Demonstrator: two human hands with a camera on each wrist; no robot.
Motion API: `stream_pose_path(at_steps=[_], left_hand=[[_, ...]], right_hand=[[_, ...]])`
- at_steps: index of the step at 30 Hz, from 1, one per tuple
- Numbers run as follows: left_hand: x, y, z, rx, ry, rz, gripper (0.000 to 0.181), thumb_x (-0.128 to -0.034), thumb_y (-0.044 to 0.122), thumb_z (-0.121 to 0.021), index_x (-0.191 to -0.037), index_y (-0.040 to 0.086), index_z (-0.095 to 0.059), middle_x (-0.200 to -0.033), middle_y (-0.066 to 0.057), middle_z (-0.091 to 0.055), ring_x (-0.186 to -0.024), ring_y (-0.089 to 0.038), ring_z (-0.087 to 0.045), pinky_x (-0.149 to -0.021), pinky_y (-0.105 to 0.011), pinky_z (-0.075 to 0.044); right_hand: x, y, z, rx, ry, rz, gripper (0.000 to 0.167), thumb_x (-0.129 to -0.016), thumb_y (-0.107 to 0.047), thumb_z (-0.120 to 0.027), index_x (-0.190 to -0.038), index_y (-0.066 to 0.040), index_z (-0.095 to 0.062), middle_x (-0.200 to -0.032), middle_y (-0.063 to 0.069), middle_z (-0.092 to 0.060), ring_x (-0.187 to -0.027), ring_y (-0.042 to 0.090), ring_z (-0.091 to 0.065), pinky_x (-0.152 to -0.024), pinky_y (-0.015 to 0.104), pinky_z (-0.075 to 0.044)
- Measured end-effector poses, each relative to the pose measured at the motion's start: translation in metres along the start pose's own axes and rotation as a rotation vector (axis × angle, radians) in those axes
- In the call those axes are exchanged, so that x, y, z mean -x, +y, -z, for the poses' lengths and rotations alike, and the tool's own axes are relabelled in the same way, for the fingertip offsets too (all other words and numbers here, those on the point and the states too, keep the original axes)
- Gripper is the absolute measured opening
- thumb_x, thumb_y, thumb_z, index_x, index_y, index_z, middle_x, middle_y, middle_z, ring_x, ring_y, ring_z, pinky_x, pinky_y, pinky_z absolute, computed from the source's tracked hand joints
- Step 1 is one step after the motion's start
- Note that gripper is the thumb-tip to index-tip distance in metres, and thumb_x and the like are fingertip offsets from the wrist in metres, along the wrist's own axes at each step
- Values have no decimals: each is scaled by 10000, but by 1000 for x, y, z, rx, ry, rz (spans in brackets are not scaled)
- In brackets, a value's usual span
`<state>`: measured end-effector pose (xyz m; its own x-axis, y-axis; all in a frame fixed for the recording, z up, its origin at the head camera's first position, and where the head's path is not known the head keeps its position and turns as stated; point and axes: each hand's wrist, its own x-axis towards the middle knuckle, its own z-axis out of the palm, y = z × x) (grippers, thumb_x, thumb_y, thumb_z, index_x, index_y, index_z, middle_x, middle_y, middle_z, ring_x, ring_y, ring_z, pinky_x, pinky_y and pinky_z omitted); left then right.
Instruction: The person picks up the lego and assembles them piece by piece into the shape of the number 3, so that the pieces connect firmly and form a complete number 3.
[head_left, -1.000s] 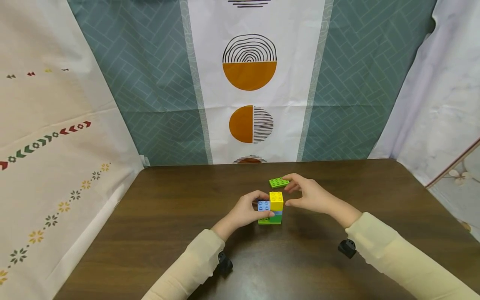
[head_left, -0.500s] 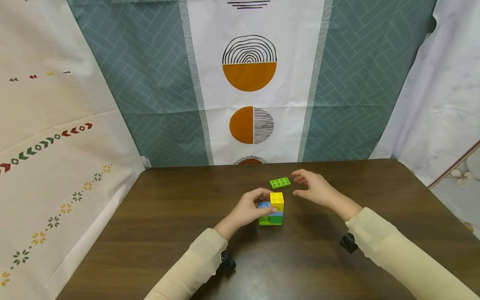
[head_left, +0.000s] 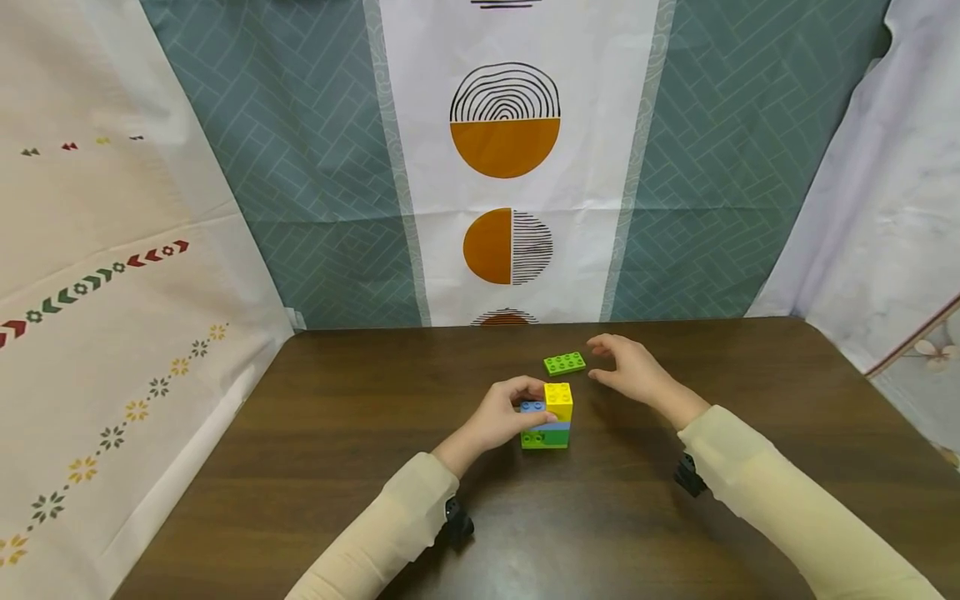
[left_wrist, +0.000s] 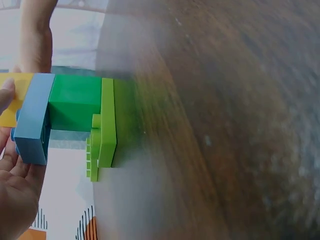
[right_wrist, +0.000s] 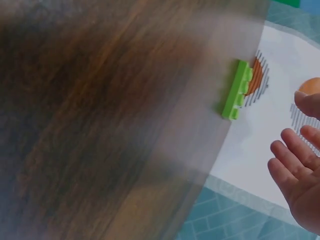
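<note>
My left hand (head_left: 501, 414) grips a small brick stack in the middle of the table, thumb in front and fingers behind. On top is a yellow brick (head_left: 558, 402), set at the right end of a longer blue brick (left_wrist: 32, 135). Below these come a dark green brick (left_wrist: 75, 100) and a lime green base plate (left_wrist: 108, 132). My right hand (head_left: 633, 367) hovers with relaxed fingers, thumb apart, touching nothing. Just left of it a flat lime green brick (head_left: 564, 363), studs up, lies on the table behind the stack.
The dark wooden table (head_left: 337, 467) reaches back to a patterned cloth (head_left: 322, 208). A cream cloth (head_left: 135, 333) hangs on the left and a pale one (head_left: 847, 225) on the right. A small black camera sits under each sleeve.
My right hand has drawn back from beside the stack and the flat lime brick, up and to the right. My left hand keeps hold of the stack, its thumb now higher, by the yellow brick.
</note>
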<state>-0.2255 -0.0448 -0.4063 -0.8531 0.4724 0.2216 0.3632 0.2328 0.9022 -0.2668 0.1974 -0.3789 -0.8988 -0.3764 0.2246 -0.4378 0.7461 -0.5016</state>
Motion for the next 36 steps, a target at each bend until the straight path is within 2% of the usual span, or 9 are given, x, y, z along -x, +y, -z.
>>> stream_pose_path(at_steps=[6, 10, 15, 20, 26, 36], left_hand=[[1, 1, -1, -11, 3, -19, 293, -834, 78, -722, -1091, -29, -629, -1063, -182, -657, -974, -280, -619, -843, -289, -520], [2, 0, -3, 6, -3, 21, 313, -845, 98, -715, -1122, -16, -623, -1093, -170, -648, -1009, -294, -610, -835, -249, -509], [3, -1, -5, 1, -3, 51, 325, -856, 120, -708, -1145, 1, -621, -1112, -149, -647, -1012, -263, -609, -835, -255, -513], [4, -1, -5, -7, 3, 57, 334, -855, 120, -709, -1154, 2, -619, -1114, -143, -651, -997, -220, -610, -834, -258, -518], [4, -1, -4, -4, 5, 45, 347, -861, 115, -700, -1169, -18, -609, -1124, -172, -646, -1014, -252, -615, -821, -247, -522], [3, 2, -2, 0, 14, 36, 346, -848, 99, -712, -1158, -20, -614, -1121, -166, -652, -1011, -244, -623, -826, -251, -524]], right_hand=[[-10, 7, -12, 1, -15, -18, 476, -843, -79, -700, -1261, 55, -517, -1192, 239, -588, -1101, 391, -556, -924, 530, -461], [-13, 10, -20, 3, -16, -26, 469, -843, -73, -699, -1257, 55, -518, -1194, 239, -585, -1100, 389, -557, -920, 526, -465], [-17, 13, -28, 5, -39, -38, 477, -846, -72, -699, -1266, 54, -513, -1218, 248, -563, -1117, 399, -553, -924, 526, -463], [-21, 15, -34, 32, -88, -59, 528, -857, -75, -684, -1322, 60, -474, -1310, 262, -513, -1181, 412, -511, -970, 535, -428], [-25, 17, -37, 93, -147, -70, 583, -860, -88, -682, -1358, 82, -432, -1369, 283, -459, -1239, 432, -454, -1014, 547, -383], [-34, 14, -40, 135, -231, -55, 577, -897, -33, -616, -1395, 108, -360, -1423, 296, -392, -1306, 442, -381, -1054, 543, -341]])
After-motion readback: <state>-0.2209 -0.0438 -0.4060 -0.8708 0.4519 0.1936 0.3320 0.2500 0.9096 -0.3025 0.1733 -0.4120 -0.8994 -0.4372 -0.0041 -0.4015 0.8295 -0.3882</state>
